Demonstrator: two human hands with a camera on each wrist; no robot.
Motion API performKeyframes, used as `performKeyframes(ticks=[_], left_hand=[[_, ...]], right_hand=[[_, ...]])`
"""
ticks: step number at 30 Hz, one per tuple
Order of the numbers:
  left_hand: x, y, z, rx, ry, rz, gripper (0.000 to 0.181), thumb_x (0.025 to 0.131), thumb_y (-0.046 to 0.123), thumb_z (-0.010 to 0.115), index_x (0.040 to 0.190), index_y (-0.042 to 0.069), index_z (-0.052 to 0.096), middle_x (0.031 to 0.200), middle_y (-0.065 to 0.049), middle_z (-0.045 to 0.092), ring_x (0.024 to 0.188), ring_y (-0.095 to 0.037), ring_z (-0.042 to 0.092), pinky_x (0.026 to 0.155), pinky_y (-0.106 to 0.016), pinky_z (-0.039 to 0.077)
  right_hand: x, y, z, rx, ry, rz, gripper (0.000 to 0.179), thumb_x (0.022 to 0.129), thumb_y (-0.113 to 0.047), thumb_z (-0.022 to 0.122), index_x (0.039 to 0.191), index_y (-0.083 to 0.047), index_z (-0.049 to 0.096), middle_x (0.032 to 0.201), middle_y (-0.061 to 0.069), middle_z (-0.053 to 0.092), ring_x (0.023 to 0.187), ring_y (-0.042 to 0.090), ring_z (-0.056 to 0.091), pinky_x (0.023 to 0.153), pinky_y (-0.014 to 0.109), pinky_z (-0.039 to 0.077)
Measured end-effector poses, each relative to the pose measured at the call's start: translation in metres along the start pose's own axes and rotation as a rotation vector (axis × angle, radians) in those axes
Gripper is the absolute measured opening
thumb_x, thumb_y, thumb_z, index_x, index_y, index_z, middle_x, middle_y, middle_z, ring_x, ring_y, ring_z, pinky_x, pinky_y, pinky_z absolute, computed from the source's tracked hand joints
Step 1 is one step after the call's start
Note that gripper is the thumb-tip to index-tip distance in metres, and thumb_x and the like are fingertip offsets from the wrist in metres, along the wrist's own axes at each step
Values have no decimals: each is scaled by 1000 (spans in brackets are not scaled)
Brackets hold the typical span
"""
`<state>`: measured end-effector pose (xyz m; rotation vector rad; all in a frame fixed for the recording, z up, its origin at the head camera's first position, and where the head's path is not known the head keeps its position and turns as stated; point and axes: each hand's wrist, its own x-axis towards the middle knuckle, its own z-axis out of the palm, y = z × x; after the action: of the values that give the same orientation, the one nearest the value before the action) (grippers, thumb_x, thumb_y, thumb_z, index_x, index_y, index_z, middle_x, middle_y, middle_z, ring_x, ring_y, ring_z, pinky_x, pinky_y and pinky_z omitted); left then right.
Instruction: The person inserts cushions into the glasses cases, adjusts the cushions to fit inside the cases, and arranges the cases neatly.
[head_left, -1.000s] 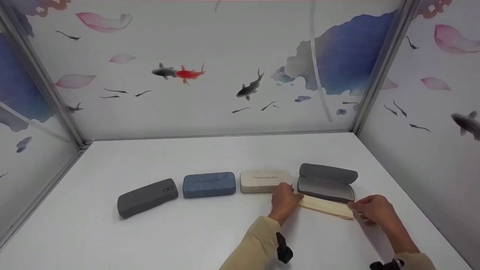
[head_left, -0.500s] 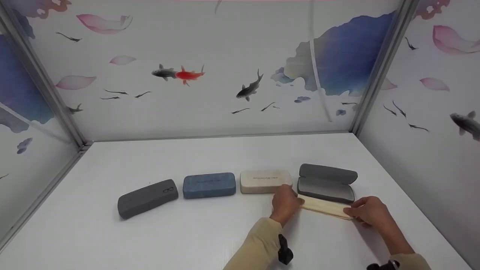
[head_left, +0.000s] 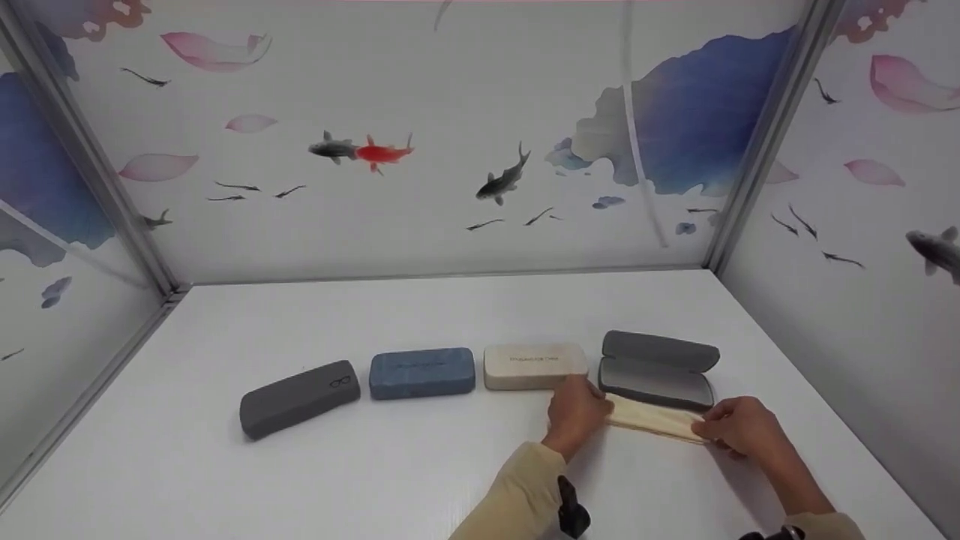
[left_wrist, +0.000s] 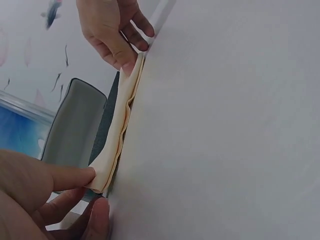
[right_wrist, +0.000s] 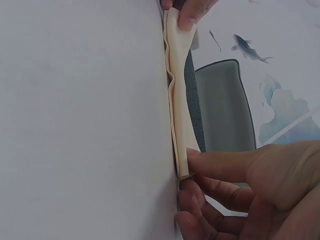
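Note:
A pale yellow cloth point(head_left: 652, 418), folded into a long flat strip, is stretched between both hands just in front of an open grey glasses case point(head_left: 657, 379). My left hand point(head_left: 577, 412) pinches the strip's left end, thumb on top, near the cream glasses case point(head_left: 534, 366). At the other end my right hand point(head_left: 745, 429) pinches the cloth between thumb and fingers. In the left wrist view the layered folds of the cloth point(left_wrist: 119, 127) show along its near edge. The case's raised lid point(right_wrist: 225, 107) stands behind the cloth in the right wrist view.
Left of the cream case lie a closed blue glasses case point(head_left: 422, 373) and a closed dark grey glasses case point(head_left: 300, 400), in a row on the white table point(head_left: 337, 480). Printed panels point(head_left: 420, 225) wall in the back and both sides.
My right hand has shifted slightly left along the cloth, taking its grip further in from the end. The left hand still holds its end; the cases have not moved.

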<state>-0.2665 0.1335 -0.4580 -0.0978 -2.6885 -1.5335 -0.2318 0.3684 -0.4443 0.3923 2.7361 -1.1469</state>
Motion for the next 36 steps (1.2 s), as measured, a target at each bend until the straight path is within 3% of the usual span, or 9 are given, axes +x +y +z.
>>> performKeyframes(ticks=[7,14,22,28,36], left_hand=[[0,0,-2,-32,-14,-25,5,79,3,76,79,4,71,75,-3,68,65,-11,57,58,-26,45],[5,-1,-6,-140,-50,-75,3,82,2,75,83,1,73,83,-3,70,67,-10,57,58,-21,46],[14,6,-11,-361,-70,-185,16,85,-4,71,101,-3,67,91,-8,64,71,-14,64,60,-23,53],[21,14,-15,-412,-69,-255,20,86,-3,72,106,-5,70,91,-11,70,71,-15,71,65,-26,59],[29,20,-14,-454,-67,-305,17,84,-3,74,101,-2,74,87,-10,73,69,-14,70,66,-26,60]], right_hand=[[-3,-7,-1,-37,-15,4,26,86,-16,70,98,8,65,76,8,65,69,18,59,60,31,52],[-5,-13,-5,4,6,-14,21,86,-14,65,96,6,64,79,8,65,73,17,61,62,31,53],[-1,-22,-15,96,7,-34,43,90,-17,70,116,14,57,94,18,71,78,13,68,67,32,58],[4,-32,-23,90,13,-26,59,94,-22,68,134,16,47,119,34,62,89,21,71,77,36,61],[12,-43,-28,121,-39,-24,61,103,-19,50,141,23,30,122,35,52,100,29,65,79,34,60]])
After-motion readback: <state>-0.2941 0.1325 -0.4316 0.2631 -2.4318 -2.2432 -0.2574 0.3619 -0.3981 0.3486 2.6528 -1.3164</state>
